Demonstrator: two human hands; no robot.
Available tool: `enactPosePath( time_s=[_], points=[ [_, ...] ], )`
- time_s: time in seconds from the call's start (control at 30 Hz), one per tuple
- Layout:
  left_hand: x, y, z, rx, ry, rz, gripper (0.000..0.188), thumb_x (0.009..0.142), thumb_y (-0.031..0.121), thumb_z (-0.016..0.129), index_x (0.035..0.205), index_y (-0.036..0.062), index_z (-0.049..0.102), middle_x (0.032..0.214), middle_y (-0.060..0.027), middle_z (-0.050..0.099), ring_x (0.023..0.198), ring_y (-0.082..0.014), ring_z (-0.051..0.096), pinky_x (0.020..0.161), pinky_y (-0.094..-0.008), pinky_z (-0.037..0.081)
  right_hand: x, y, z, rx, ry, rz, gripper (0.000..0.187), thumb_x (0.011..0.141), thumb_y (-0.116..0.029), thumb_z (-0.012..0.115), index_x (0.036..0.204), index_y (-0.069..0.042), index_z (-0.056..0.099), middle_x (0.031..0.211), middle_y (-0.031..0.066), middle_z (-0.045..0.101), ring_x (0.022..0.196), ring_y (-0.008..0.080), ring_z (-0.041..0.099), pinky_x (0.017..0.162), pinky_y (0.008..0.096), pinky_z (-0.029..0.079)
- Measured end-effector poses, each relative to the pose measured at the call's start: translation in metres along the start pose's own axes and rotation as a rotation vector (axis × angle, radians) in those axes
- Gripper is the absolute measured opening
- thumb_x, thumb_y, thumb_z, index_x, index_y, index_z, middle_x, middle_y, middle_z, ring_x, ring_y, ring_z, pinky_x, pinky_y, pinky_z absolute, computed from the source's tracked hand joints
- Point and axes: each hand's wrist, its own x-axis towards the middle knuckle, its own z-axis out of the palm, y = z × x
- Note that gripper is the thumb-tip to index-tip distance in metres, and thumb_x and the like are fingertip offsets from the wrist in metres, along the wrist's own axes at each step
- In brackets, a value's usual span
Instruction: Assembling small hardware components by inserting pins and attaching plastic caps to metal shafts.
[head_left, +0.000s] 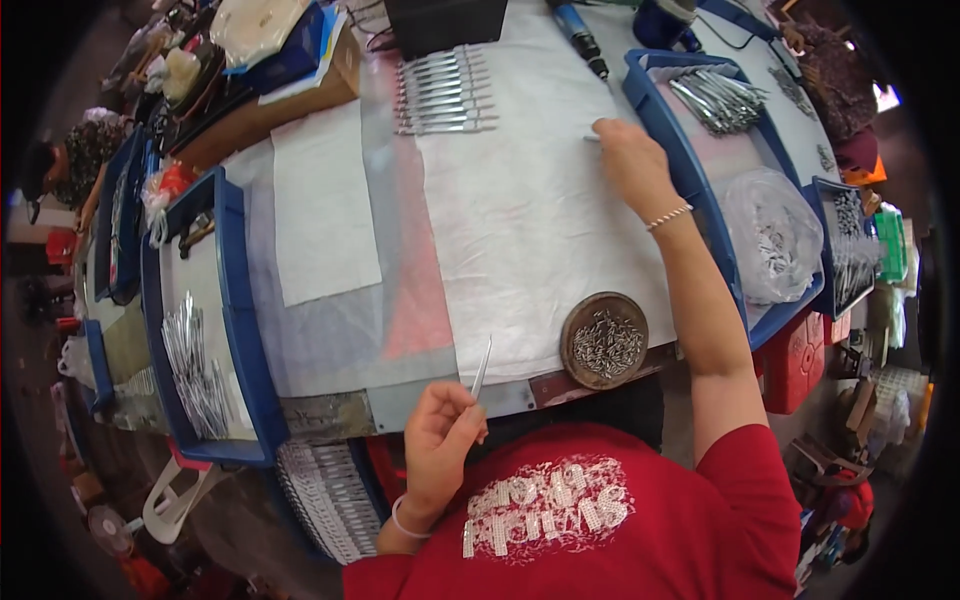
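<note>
Slim rod (482, 368) pinched in fingers of L hand (441, 440), nr surface (410, 407) front edge; metal pc. (592, 138) gripped by R hand (637, 172) beside blue tray (690, 185); open rm. seen mid-cloth (540, 240).

Left grip (440, 432) on slim metal rod (483, 366), right grip (634, 168) on small metal piece (592, 138), blue tray (655, 112) alongside

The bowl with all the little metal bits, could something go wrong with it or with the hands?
Maybe! The bowl sits at the near edge of the table, close to the right forearm, so a bump might spill the bits. Also, the left hand holds a thin stick that looks pointed, so it might poke someone.
</note>
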Motion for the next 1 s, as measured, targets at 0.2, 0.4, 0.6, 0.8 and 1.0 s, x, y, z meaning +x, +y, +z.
enactPosePath(
  time_s=[0.2,0.4,0.6,0.8,1.0],
  points=[
    [-0.025,0.003,-0.004,-0.019,0.055,0.033,0.014,0.086,-0.003,0.053,0.1,-0.003,0.058,0.082,-0.0043,0.055,0.07,-0.0094,0.051,0.064,-0.0213,0.041,0.007,0.002,0.018,-0.241,0.026,-0.134,0.01,0.074,-0.003,0.054,0.081,-0.005,0.06,0.087,0.0113,0.061,0.082,0.0235,0.062,0.068,0.0338,0.051],
    [-0.022,-0.002,-0.003,0.208,0.003,0.276,0.018,0.089,-0.004,0.048,0.104,-0.0055,0.058,0.091,-0.0065,0.059,0.083,-0.0131,0.058,0.078,-0.0231,0.045,-0.051,-0.044,-0.082,0.232,0.131,-0.16,0.002,0.079,-0.002,0.055,0.08,0.0,0.056,0.08,0.0135,0.054,0.076,0.0285,0.058,0.067,0.0359,0.047],
    [0.002,-0.004,0.025,0.154,-0.123,0.107,0.019,0.089,-0.003,0.05,0.108,-0.0051,0.05,0.095,-0.01,0.062,0.089,-0.0153,0.061,0.076,-0.0229,0.048,-0.138,-0.086,-0.128,1.137,-0.419,-0.275,0.009,0.083,-0.008,0.059,0.088,-0.002,0.062,0.075,0.0104,0.059,0.07,0.0262,0.059,0.062,0.0319,0.046],
    [0.008,-0.018,0.031,0.043,-0.281,0.12,0.012,0.091,0.001,0.051,0.103,-0.0039,0.052,0.094,-0.0082,0.062,0.086,-0.009,0.059,0.076,-0.0211,0.048,-0.166,-0.108,-0.105,1.195,-0.349,-0.133,0.011,0.077,-0.003,0.066,0.087,-0.001,0.063,0.072,0.0091,0.06,0.062,0.0187,0.06,0.054,0.0258,0.045],
    [-0.004,-0.02,0.03,0.192,-0.229,0.127,0.011,0.091,0.002,0.053,0.1,-0.0039,0.052,0.09,-0.0074,0.064,0.083,-0.008,0.06,0.071,-0.0198,0.049,-0.175,-0.116,-0.101,1.152,-0.327,-0.163,0.012,0.076,-0.003,0.068,0.086,0.0,0.063,0.07,0.0093,0.06,0.059,0.0185,0.059,0.052,0.026,0.044]
  ],
)
